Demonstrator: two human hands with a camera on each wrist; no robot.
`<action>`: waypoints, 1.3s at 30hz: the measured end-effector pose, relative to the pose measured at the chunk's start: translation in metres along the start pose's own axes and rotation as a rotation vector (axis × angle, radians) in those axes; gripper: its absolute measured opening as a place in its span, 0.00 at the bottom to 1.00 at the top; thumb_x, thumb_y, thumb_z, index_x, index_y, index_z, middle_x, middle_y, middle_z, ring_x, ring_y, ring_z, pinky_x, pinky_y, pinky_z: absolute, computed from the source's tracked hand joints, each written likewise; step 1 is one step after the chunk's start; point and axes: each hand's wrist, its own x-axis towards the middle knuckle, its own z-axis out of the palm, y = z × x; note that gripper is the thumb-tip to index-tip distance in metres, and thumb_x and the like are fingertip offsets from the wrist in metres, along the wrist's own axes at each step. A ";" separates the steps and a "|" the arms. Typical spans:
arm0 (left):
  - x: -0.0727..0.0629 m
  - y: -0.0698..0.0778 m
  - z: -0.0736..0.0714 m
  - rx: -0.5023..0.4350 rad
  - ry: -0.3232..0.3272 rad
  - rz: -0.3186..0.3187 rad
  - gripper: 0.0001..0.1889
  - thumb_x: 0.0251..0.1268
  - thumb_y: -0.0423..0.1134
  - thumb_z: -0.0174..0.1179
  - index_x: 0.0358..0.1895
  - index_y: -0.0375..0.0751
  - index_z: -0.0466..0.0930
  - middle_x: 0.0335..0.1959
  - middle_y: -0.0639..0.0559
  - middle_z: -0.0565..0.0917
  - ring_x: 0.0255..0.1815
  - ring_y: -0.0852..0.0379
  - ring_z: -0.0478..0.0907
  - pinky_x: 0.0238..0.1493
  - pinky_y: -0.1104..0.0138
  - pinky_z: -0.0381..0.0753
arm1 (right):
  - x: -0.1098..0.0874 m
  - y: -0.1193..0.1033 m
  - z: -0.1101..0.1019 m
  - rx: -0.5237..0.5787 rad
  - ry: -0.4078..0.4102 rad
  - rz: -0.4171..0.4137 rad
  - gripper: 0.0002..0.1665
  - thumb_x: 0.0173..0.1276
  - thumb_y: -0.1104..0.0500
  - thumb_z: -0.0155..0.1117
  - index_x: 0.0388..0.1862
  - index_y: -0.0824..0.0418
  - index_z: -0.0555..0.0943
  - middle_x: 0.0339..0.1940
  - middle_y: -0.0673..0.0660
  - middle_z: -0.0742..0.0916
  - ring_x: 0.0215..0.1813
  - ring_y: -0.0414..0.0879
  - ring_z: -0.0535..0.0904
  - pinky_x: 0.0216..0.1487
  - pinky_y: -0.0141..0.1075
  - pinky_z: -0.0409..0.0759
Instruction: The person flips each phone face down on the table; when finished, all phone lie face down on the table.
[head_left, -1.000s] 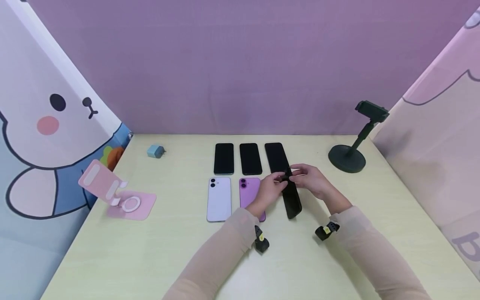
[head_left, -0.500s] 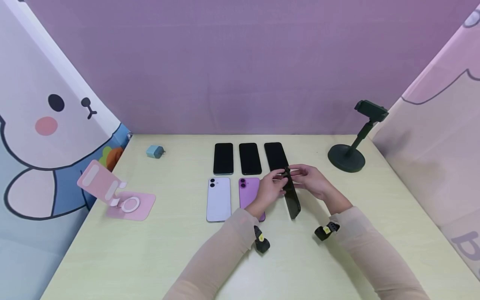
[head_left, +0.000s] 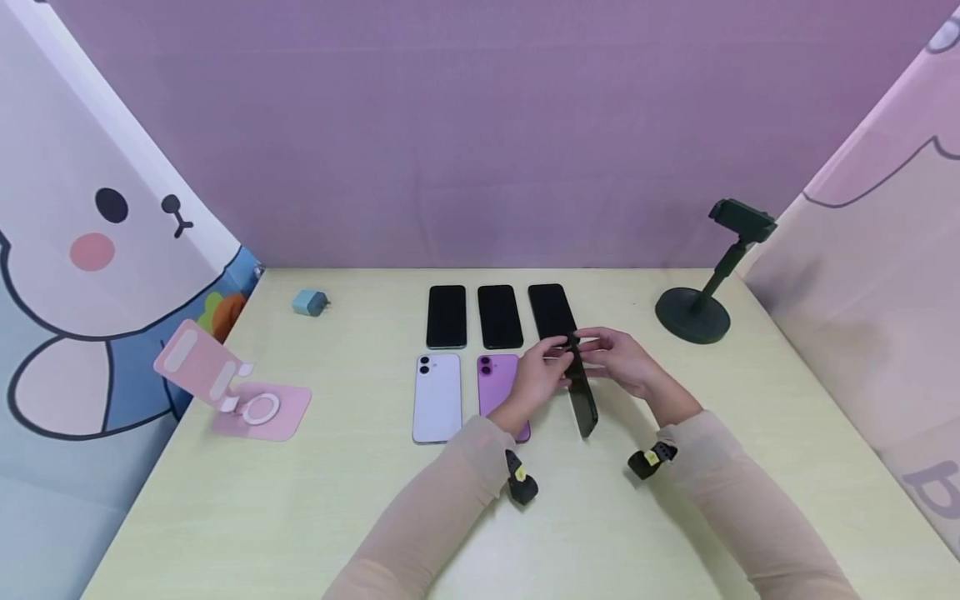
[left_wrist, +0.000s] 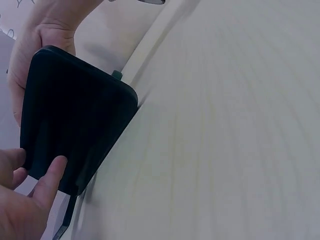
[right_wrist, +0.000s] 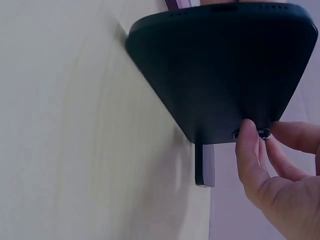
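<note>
A dark smartphone (head_left: 582,400) stands tilted up on its long edge on the table, between the two hands. My left hand (head_left: 536,379) pinches its far end, with the thumb on the black screen side in the left wrist view. My right hand (head_left: 621,362) pinches the same end from the other side. Seen from the right wrist, that thumb lies on the dark back beside the camera lenses (right_wrist: 263,133). Left of these hands are a purple phone (head_left: 497,383), partly covered by the left forearm, and a pale lavender phone (head_left: 437,400), both lying back up.
Behind lie three black-screened phones (head_left: 447,317) in a row, the rightmost one (head_left: 552,310) close beyond the fingertips. A dark green phone stand (head_left: 697,315) rises at the back right. On the left are a pink folding stand (head_left: 292,408) and a blue charger plug (head_left: 310,302).
The dark phone has turned from lying flatter to standing more on its edge, showing narrower. My left fingers have shifted slightly along its far end; both arms stay nearly still.
</note>
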 end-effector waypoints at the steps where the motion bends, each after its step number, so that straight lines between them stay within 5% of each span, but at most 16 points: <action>1: 0.000 0.001 0.000 0.006 0.000 0.001 0.18 0.69 0.33 0.60 0.60 0.36 0.77 0.42 0.45 0.81 0.39 0.53 0.83 0.33 0.63 0.85 | 0.000 0.001 0.001 0.004 0.002 0.003 0.27 0.73 0.75 0.46 0.70 0.77 0.59 0.52 0.69 0.72 0.45 0.43 0.79 0.54 0.48 0.78; 5: -0.001 0.002 0.000 0.181 0.011 0.031 0.20 0.70 0.37 0.60 0.62 0.39 0.76 0.46 0.44 0.83 0.43 0.53 0.83 0.38 0.65 0.83 | 0.002 0.004 0.003 -0.003 -0.004 0.019 0.28 0.71 0.75 0.50 0.68 0.78 0.60 0.49 0.67 0.72 0.43 0.44 0.78 0.54 0.49 0.78; 11: -0.005 -0.005 -0.001 0.436 0.041 0.048 0.18 0.67 0.30 0.60 0.60 0.39 0.78 0.41 0.44 0.85 0.41 0.54 0.82 0.42 0.66 0.80 | 0.004 0.011 0.008 -0.135 -0.001 0.038 0.27 0.68 0.75 0.56 0.64 0.80 0.64 0.48 0.69 0.75 0.44 0.48 0.78 0.46 0.38 0.81; 17: -0.001 -0.001 -0.003 0.497 0.047 0.080 0.20 0.64 0.27 0.60 0.60 0.34 0.76 0.31 0.46 0.83 0.32 0.55 0.79 0.39 0.66 0.78 | 0.005 0.011 0.007 -0.294 0.077 0.049 0.25 0.65 0.73 0.59 0.61 0.78 0.69 0.46 0.69 0.77 0.40 0.49 0.78 0.40 0.35 0.81; 26: 0.003 0.004 -0.008 0.634 0.013 0.001 0.18 0.63 0.32 0.64 0.57 0.38 0.78 0.31 0.49 0.84 0.31 0.57 0.78 0.37 0.66 0.77 | 0.007 0.014 0.002 -0.410 0.125 0.115 0.22 0.61 0.73 0.63 0.55 0.75 0.74 0.40 0.64 0.79 0.35 0.46 0.76 0.35 0.33 0.77; 39: 0.007 0.006 -0.006 0.806 -0.039 -0.038 0.18 0.63 0.38 0.66 0.55 0.37 0.79 0.47 0.42 0.80 0.49 0.50 0.77 0.53 0.63 0.75 | 0.013 0.020 0.000 -0.477 0.159 0.132 0.20 0.59 0.73 0.64 0.52 0.74 0.76 0.37 0.61 0.80 0.34 0.47 0.76 0.33 0.33 0.75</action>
